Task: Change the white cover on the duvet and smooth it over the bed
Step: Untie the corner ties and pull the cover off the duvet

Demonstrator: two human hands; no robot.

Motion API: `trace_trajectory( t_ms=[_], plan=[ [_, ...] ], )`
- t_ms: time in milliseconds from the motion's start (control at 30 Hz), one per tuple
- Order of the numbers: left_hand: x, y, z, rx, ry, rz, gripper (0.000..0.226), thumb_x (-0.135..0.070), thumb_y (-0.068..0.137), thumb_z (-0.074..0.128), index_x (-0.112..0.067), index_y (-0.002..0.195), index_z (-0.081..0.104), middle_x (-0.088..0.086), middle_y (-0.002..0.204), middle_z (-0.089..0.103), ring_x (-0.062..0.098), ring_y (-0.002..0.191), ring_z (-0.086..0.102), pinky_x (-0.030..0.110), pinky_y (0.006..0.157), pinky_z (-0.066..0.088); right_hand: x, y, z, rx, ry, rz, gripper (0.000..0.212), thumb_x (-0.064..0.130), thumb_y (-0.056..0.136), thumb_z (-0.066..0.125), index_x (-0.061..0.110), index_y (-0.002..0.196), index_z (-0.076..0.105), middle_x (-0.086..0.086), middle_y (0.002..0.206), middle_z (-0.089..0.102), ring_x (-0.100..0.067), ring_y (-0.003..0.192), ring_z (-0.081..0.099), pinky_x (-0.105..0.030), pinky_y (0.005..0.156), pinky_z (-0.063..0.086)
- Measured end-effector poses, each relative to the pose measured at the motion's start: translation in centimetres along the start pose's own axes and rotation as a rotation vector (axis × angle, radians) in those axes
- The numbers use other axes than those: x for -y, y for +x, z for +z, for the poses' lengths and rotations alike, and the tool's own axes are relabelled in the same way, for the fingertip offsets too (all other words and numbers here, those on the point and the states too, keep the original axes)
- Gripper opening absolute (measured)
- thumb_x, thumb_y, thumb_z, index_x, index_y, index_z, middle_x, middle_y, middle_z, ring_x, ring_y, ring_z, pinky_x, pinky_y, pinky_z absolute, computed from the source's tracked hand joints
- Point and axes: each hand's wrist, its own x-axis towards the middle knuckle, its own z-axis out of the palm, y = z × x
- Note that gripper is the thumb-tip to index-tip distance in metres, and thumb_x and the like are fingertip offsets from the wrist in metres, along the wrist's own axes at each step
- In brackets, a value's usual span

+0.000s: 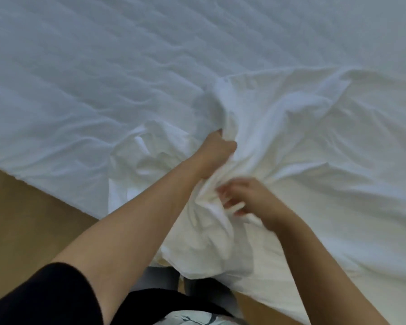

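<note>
The right hand (244,200), blurred, lays its fingers on the crumpled white fabric duvet cover (302,137), heaped at the near edge of the quilted white bed (103,66); whether it grips cannot be told. Just beyond, the left hand (218,148) clenches a bunched fold of that cover.

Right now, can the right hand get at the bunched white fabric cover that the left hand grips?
Probably yes: the right hand is at the bunched white fabric cover, nothing between them; the left hand grips farther up.
</note>
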Motion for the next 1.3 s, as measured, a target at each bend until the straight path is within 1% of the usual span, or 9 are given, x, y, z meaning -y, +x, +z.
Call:
trace_trajectory(
  t_ms=[133, 300, 400, 567, 700, 900, 1033, 1133, 1300],
  plan=[
    [2.3, -3.4, 2.1, 0.317, 0.773, 0.417, 0.022, -0.008, 0.089, 0.047, -0.009, 0.108, 0.058, 0.005, 0.094, 0.049, 0.027, 0.087, 0.053, 0.023, 0.067, 0.027, 0.8, 1.6, -4.4, -0.668, 0.342, -0.052, 0.036, 0.034, 0.079, 0.056, 0.012, 0.108, 0.052, -0.001, 0.093, 0.06, -0.019, 0.086, 0.06, -0.036, 0.071, 0.054],
    [4.6, -5.2, 2.9, 0.557, 1.186, 0.546, 0.026, -0.012, 0.093, 0.044, -0.014, 0.115, 0.057, 0.008, 0.101, 0.046, 0.025, 0.073, 0.047, 0.029, 0.06, 0.028, -1.2, 2.4, -6.0, -0.705, 0.237, -0.138, 0.073, 0.035, 0.077, 0.06, 0.028, 0.142, 0.028, 0.004, 0.123, 0.055, -0.017, 0.106, 0.056, -0.032, 0.084, 0.045],
    [5.4, -5.0, 2.4, 0.585, 1.029, 0.412, 0.031, -0.033, 0.09, 0.053, -0.026, 0.12, 0.06, -0.005, 0.095, 0.044, 0.016, 0.086, 0.051, 0.027, 0.068, 0.034, -3.8, 2.7, -6.1, -0.749, -0.315, -0.069, 0.036, 0.01, 0.084, 0.047, 0.014, 0.119, 0.053, -0.01, 0.111, 0.062, -0.031, 0.099, 0.056, -0.03, 0.075, 0.038],
    [7.0, -2.9, -3.0, -0.24, 0.592, -0.023, 0.043, -0.058, 0.083, 0.055, -0.021, 0.063, 0.05, -0.005, 0.063, 0.053, 0.019, 0.066, 0.053, 0.03, 0.058, 0.038, -6.1, 1.9, -6.6, -0.515, -0.771, 0.098, 0.014, 0.01, 0.086, 0.044, 0.015, 0.091, 0.055, -0.011, 0.096, 0.065, -0.026, 0.074, 0.049, -0.031, 0.063, 0.034],
    [8.5, -3.0, -5.7, -0.183, 0.237, -0.471, 0.063, -0.074, 0.072, 0.057, -0.011, 0.079, 0.063, 0.003, 0.076, 0.067, 0.021, 0.074, 0.063, 0.029, 0.062, 0.048, -5.9, 0.8, -5.7, -0.105, -1.015, 0.235, 0.023, 0.02, 0.086, 0.057, 0.01, 0.107, 0.058, -0.011, 0.109, 0.064, -0.022, 0.079, 0.052, -0.026, 0.069, 0.037],
    [7.3, -1.5, -2.4, -0.286, -0.067, -0.231, 0.023, -0.027, 0.08, 0.071, -0.01, 0.094, 0.063, 0.006, 0.095, 0.069, 0.021, 0.083, 0.066, 0.026, 0.065, 0.053, -4.3, 0.7, -1.1, 0.082, -1.189, 0.464, 0.027, 0.028, 0.086, 0.052, 0.012, 0.108, 0.055, -0.004, 0.103, 0.055, -0.022, 0.088, 0.052, -0.03, 0.078, 0.041],
    [5.7, -2.1, -1.3, -0.219, 0.099, -0.059, 0.02, -0.005, 0.084, 0.049, -0.005, 0.102, 0.059, 0.009, 0.092, 0.062, 0.03, 0.091, 0.061, 0.03, 0.074, 0.047, -2.8, 2.0, 0.1, -0.311, -1.121, 0.073, 0.054, 0.041, 0.082, 0.051, 0.014, 0.128, 0.044, -0.007, 0.117, 0.049, -0.027, 0.107, 0.046, -0.036, 0.08, 0.037],
    [2.9, -3.0, -1.3, -0.104, 0.208, 0.168, 0.026, -0.002, 0.086, 0.042, -0.008, 0.103, 0.059, 0.003, 0.092, 0.063, 0.018, 0.088, 0.059, 0.025, 0.076, 0.047, -1.0, 2.8, 0.4, -0.18, -0.759, -0.193, 0.059, 0.04, 0.076, 0.061, 0.02, 0.127, 0.039, -0.001, 0.115, 0.049, -0.025, 0.107, 0.048, -0.039, 0.086, 0.041],
    [-4.8, -2.6, -3.0, -0.054, 0.256, 0.36, 0.022, -0.002, 0.091, 0.037, -0.013, 0.097, 0.054, -0.008, 0.078, 0.055, 0.006, 0.075, 0.054, 0.011, 0.062, 0.041, 3.2, 3.1, 0.0, -0.421, -0.564, -0.379, 0.015, 0.024, 0.092, 0.051, 0.013, 0.1, 0.056, -0.002, 0.094, 0.064, -0.025, 0.088, 0.058, -0.03, 0.073, 0.04]
  ],
)
